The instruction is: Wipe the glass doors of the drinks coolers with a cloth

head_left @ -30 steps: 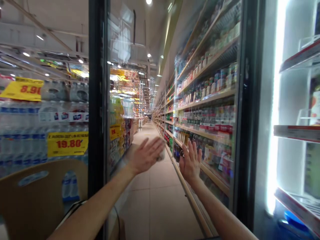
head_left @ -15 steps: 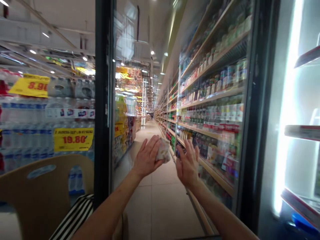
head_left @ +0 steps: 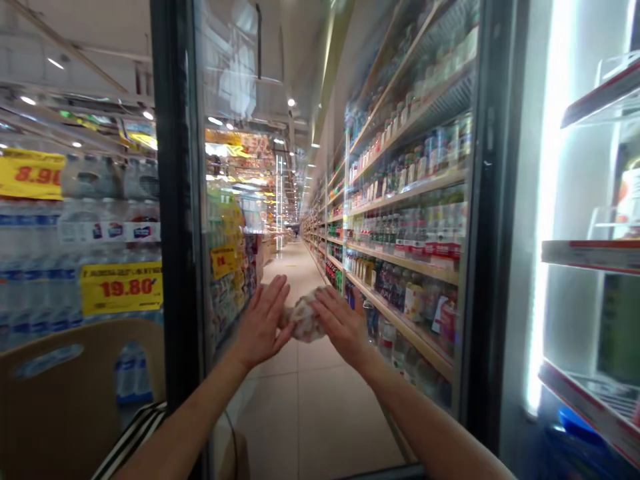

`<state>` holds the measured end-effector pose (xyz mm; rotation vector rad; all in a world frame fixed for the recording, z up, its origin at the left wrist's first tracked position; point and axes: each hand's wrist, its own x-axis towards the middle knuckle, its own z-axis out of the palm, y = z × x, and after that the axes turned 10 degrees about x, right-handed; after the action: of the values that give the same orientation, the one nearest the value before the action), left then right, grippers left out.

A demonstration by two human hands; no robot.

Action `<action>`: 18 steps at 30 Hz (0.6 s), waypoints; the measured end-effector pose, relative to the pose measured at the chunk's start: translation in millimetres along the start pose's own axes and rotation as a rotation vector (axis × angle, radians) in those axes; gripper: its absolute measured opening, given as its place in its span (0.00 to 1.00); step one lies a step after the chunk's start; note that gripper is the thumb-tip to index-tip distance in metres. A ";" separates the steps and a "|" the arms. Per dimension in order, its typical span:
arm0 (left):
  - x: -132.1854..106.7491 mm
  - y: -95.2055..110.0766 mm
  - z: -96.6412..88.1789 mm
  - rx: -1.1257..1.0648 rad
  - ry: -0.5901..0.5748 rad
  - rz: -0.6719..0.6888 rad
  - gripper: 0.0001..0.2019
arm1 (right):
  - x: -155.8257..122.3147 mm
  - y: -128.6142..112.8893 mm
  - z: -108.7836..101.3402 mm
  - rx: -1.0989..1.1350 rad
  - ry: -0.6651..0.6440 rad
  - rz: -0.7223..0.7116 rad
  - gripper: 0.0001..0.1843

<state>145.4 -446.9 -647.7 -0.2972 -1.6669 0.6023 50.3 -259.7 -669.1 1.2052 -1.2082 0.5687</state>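
A crumpled pale patterned cloth [head_left: 306,321] is up against the glass pane of a black-framed door [head_left: 484,200]. My right hand [head_left: 344,325] lies over the cloth's right side, its fingers pressing it to the glass. On the other side, my left hand [head_left: 261,324] is open, fingers stretched out and palm toward the pane. Its thumb comes close to the cloth's left edge; whether they touch I cannot tell. Shelves of bottles and cans [head_left: 415,220] and a long aisle floor [head_left: 280,393] show in the glass.
At right are lit cooler shelves [head_left: 590,257] and a blue object [head_left: 580,427] low down. Left of the door frame stand a tan chair [head_left: 90,400], stacked bottled water [head_left: 45,267] and a yellow price sign [head_left: 123,288]. Black-and-white striped fabric [head_left: 133,443] lies by the chair.
The cloth has passed from under my left hand to my right hand, which moved left and lower onto it. My left hand has shifted left. The whole view has turned slightly right.
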 end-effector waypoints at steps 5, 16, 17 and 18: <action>-2.8 9.0 14.3 0.179 0.034 -0.169 0.31 | -2.6 -6.1 0.1 -0.066 0.011 0.054 0.13; -4.3 9.9 14.1 0.203 0.051 -0.129 0.28 | 5.9 -69.5 34.0 0.062 0.021 0.257 0.21; -3.7 10.3 13.7 0.191 0.062 -0.144 0.28 | 8.4 -68.7 35.8 0.081 0.026 0.237 0.19; -3.1 11.0 13.3 0.176 0.066 -0.158 0.28 | 11.4 -65.7 36.1 0.107 0.028 0.214 0.17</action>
<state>131.6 -442.4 -657.5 -0.0562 -1.5462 0.6089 96.2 -316.9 -688.2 1.1599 -1.3050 0.8157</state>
